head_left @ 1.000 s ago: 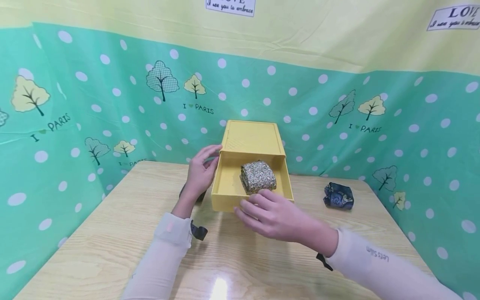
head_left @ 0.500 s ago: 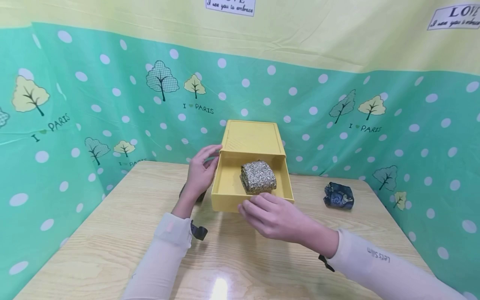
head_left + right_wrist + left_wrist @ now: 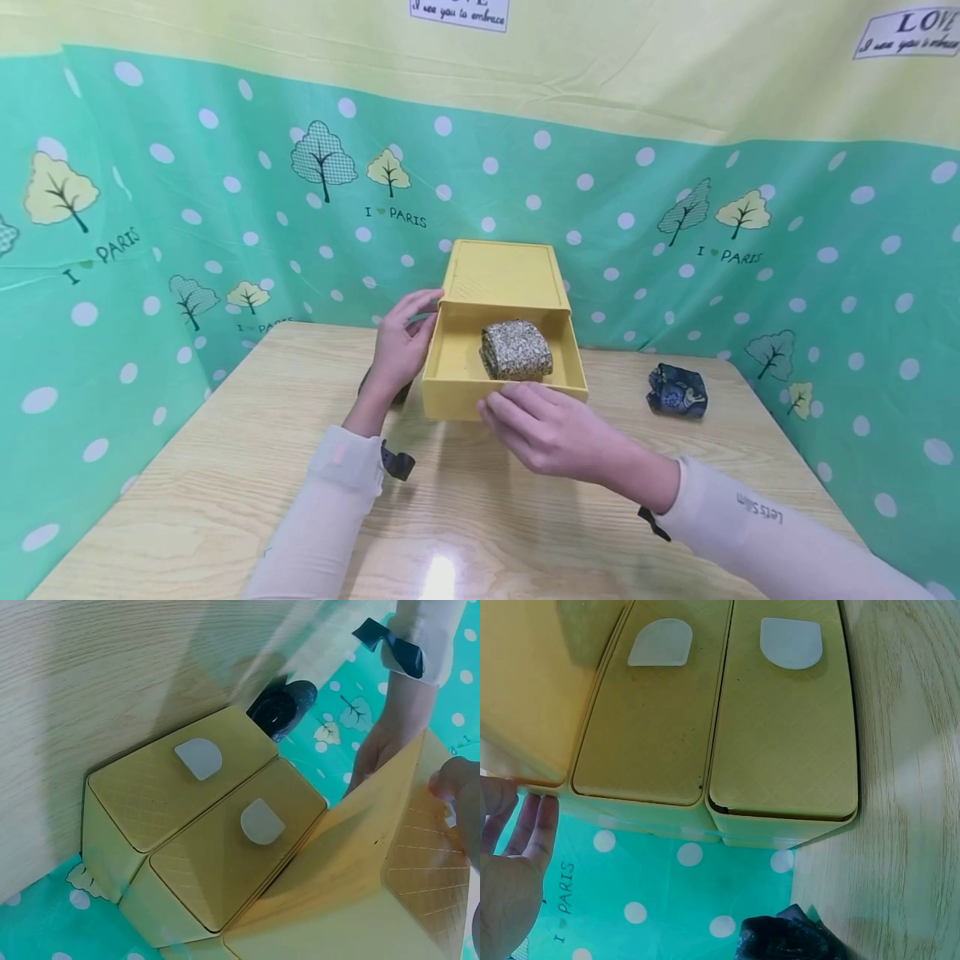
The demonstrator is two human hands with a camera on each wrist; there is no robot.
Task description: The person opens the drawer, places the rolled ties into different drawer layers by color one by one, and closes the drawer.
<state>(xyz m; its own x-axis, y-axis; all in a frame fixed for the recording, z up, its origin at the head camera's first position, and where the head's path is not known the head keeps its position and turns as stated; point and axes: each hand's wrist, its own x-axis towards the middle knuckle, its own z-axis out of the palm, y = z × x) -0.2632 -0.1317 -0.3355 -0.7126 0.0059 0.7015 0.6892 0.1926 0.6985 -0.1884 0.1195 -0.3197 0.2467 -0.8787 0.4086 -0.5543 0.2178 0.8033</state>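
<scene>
A small yellow drawer cabinet [image 3: 506,275] stands at the table's back, its top drawer [image 3: 453,402] pulled out. Inside that drawer lies a rolled-up, black-and-white speckled cloth [image 3: 516,350]. My left hand [image 3: 401,343] touches the cabinet's left side with fairly straight fingers. At the drawer's front, my right hand [image 3: 551,429] grips the rim with curled fingers; in the right wrist view the thumb [image 3: 450,778] presses near the handle cutout. Below, the left wrist view has two closed drawers [image 3: 645,735] with rounded pale handle cutouts.
A dark blue patterned cloth roll [image 3: 677,392] sits on the table at the right. Another dark bundle [image 3: 787,936] lies left of the cabinet, partly behind my left wrist in the head view. A green and yellow printed curtain [image 3: 600,200] hangs behind the table.
My right hand has shifted slightly right along the drawer front, its fingers drawing together at the rim. The front rim has moved slightly up and back. My left hand stays put.
</scene>
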